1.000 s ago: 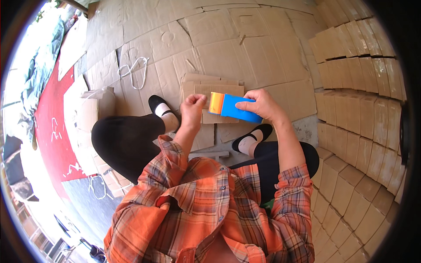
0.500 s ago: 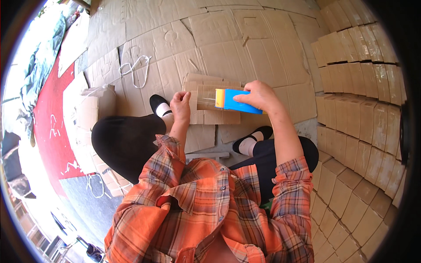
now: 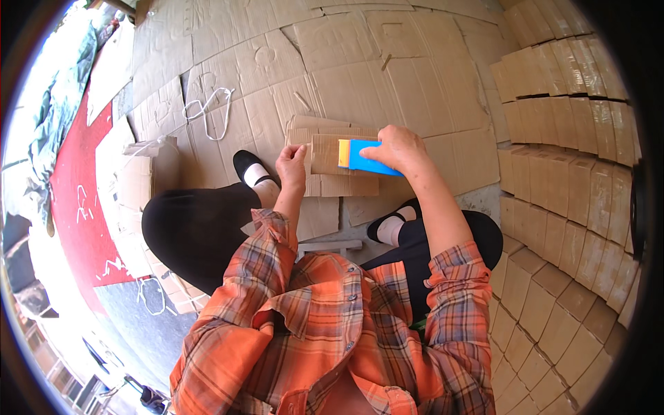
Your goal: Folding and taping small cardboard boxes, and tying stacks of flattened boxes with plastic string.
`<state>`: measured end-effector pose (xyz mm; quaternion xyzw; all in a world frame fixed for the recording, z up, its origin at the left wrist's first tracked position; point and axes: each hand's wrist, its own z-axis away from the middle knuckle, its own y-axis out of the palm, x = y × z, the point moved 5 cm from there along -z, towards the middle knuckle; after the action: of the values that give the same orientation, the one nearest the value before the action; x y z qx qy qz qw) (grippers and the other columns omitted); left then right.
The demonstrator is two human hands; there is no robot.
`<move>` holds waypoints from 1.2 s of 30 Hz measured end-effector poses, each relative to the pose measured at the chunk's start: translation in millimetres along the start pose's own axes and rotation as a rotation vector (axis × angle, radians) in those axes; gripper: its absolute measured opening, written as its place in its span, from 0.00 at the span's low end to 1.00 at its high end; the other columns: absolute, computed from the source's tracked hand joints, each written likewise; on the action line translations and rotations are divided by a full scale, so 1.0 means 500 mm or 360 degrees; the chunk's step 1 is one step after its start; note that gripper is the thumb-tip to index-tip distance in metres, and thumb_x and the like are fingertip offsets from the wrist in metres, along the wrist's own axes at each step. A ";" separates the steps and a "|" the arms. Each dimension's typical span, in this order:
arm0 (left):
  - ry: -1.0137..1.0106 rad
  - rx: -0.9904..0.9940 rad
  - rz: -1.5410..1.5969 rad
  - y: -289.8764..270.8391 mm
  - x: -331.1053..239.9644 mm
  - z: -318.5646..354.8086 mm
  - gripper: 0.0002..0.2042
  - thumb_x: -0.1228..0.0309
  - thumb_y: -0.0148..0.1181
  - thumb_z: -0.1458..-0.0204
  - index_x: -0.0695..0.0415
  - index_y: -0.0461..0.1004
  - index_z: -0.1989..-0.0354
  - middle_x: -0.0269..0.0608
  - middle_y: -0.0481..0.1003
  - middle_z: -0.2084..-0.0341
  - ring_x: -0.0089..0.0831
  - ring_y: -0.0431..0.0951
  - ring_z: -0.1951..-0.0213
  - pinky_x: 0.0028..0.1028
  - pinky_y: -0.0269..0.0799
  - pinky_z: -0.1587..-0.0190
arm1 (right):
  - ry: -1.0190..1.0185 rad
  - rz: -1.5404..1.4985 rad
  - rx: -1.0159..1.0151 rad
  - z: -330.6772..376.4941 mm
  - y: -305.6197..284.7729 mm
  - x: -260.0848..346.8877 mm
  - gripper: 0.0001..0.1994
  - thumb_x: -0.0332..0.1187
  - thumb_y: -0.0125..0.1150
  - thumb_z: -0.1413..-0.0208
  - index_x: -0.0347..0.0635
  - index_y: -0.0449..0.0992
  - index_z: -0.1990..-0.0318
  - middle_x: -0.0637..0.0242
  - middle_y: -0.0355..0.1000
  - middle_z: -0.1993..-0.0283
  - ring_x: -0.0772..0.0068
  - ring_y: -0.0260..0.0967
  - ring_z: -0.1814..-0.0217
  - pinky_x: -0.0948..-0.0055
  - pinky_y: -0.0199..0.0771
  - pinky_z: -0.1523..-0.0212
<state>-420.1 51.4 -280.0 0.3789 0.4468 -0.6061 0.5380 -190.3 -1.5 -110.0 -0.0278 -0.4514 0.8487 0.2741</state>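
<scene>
My right hand (image 3: 399,148) grips a flat, box-shaped blue block (image 3: 370,156) with a yellow end facing left. Fingers and thumb wrap its right part from above. The block is over a small cardboard carton (image 3: 325,153) with flaps spread out, lying between my feet; I cannot tell whether they touch. My left hand (image 3: 291,164) is at the carton's left edge, fingers curled and pinched together. Whatever those fingers hold, if anything, is too small to make out.
Flattened cardboard sheets (image 3: 263,69) cover the floor. Rows of brown cartons (image 3: 553,180) are stacked on the right. White string (image 3: 220,114) lies ahead on the left. Beside my left knee stands another cardboard box (image 3: 142,176), near a red mat (image 3: 76,187).
My right hand and the blue block have shifted slightly left. A faint see-through strip left of the block no longer shows. My left hand has moved slightly right and stays pinched.
</scene>
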 end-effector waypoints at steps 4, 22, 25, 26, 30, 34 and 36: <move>-0.0313 0.0196 0.0320 0.040 0.029 0.010 0.05 0.71 0.59 0.49 0.59 0.74 0.66 0.28 0.71 0.76 0.17 0.66 0.73 0.18 0.62 0.70 | 0.0040 0.0032 -0.0027 -0.006 0.002 0.002 0.24 0.53 0.63 0.63 0.41 0.78 0.66 0.55 0.75 0.64 0.57 0.73 0.60 0.62 0.71 0.58; -0.0261 0.0717 0.0369 0.052 -0.057 0.097 0.31 0.48 0.30 0.40 0.62 0.53 0.37 0.42 0.53 0.37 0.30 0.49 0.35 0.25 0.39 0.36 | 0.0055 0.0014 -0.0039 -0.008 0.004 -0.007 0.23 0.54 0.62 0.62 0.41 0.78 0.68 0.56 0.75 0.65 0.57 0.73 0.61 0.61 0.71 0.60; -0.0287 0.0818 0.0260 0.044 -0.043 0.090 0.35 0.43 0.26 0.41 0.60 0.50 0.36 0.41 0.50 0.35 0.31 0.45 0.34 0.25 0.35 0.35 | 0.0059 0.0015 -0.0019 -0.008 0.002 -0.007 0.23 0.54 0.62 0.61 0.41 0.78 0.68 0.56 0.75 0.66 0.57 0.73 0.61 0.61 0.71 0.60; -0.0451 0.0823 0.0219 0.029 -0.020 0.088 0.35 0.43 0.28 0.42 0.60 0.50 0.35 0.44 0.50 0.36 0.33 0.45 0.34 0.26 0.36 0.35 | 0.0052 0.0022 -0.0002 -0.004 0.005 -0.003 0.23 0.54 0.62 0.61 0.41 0.78 0.68 0.56 0.75 0.66 0.57 0.73 0.61 0.61 0.71 0.60; -0.0133 0.0710 -0.0394 0.026 -0.039 0.083 0.36 0.43 0.36 0.44 0.60 0.49 0.35 0.47 0.49 0.35 0.37 0.44 0.33 0.33 0.36 0.35 | 0.0040 0.0014 -0.0037 -0.002 -0.004 -0.007 0.23 0.54 0.62 0.61 0.41 0.78 0.68 0.56 0.75 0.66 0.57 0.73 0.61 0.61 0.71 0.60; 0.0840 0.0378 -0.1500 0.033 -0.124 0.115 0.41 0.46 0.51 0.50 0.62 0.47 0.35 0.47 0.47 0.35 0.42 0.41 0.32 0.46 0.34 0.35 | 0.0047 -0.0044 -0.0010 0.006 -0.005 -0.010 0.22 0.52 0.63 0.62 0.42 0.79 0.67 0.55 0.75 0.64 0.57 0.73 0.60 0.64 0.72 0.58; 0.1003 0.0602 -0.1597 0.061 -0.135 0.149 0.43 0.46 0.55 0.54 0.61 0.46 0.35 0.46 0.45 0.34 0.42 0.40 0.32 0.50 0.33 0.36 | 0.0026 -0.0055 -0.0023 0.004 -0.005 -0.014 0.22 0.52 0.63 0.63 0.42 0.79 0.67 0.55 0.75 0.65 0.56 0.73 0.60 0.63 0.72 0.59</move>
<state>-379.1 1.4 -197.6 0.3723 0.5925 -0.7129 -0.0464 -184.0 -5.4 -108.4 -0.0290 -0.4557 0.8402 0.2924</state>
